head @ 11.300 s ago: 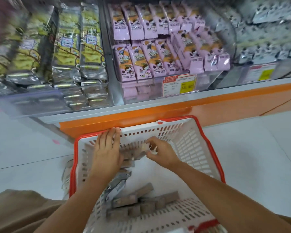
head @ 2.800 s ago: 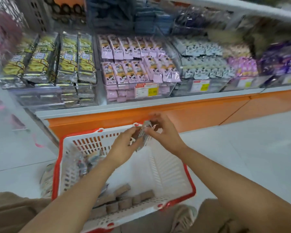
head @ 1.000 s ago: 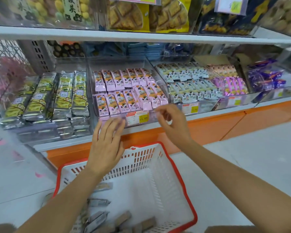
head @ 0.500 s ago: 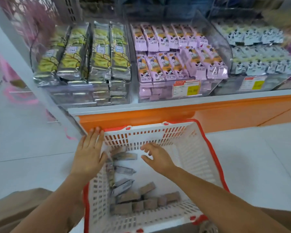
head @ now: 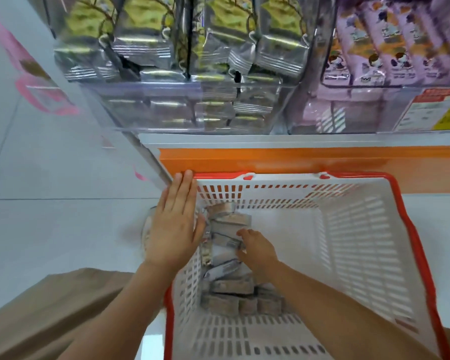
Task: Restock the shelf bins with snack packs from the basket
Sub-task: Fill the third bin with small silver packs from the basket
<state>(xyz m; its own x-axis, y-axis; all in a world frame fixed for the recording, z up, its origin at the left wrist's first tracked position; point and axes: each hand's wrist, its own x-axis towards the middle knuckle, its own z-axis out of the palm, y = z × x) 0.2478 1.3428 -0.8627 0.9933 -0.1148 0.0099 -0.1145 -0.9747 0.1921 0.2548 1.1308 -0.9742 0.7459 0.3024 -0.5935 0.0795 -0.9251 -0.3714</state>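
Observation:
A white basket [head: 348, 245] with a red rim stands on the floor below the shelf. Several grey-brown and silver snack packs [head: 230, 287] lie piled along its left wall. My left hand [head: 174, 227] lies flat with straight fingers on the basket's left rim. My right hand [head: 257, 252] is inside the basket, thumb and fingers curled round a silver snack pack [head: 225, 241] in the pile. Above, a clear shelf bin [head: 192, 110] holds silver-and-green packs. A second bin [head: 361, 110] to its right holds purple packs.
An orange shelf base [head: 296, 159] runs right behind the basket. A yellow-and-red price label [head: 437, 110] hangs on the purple bin's front. Pale floor tiles [head: 63, 224] spread to the left. My tan-clad knee [head: 50, 307] is at the lower left.
My right hand has reached deeper into the basket and closed on a pack by the left wall. My left hand stays on the left rim. The view has dropped closer to the basket.

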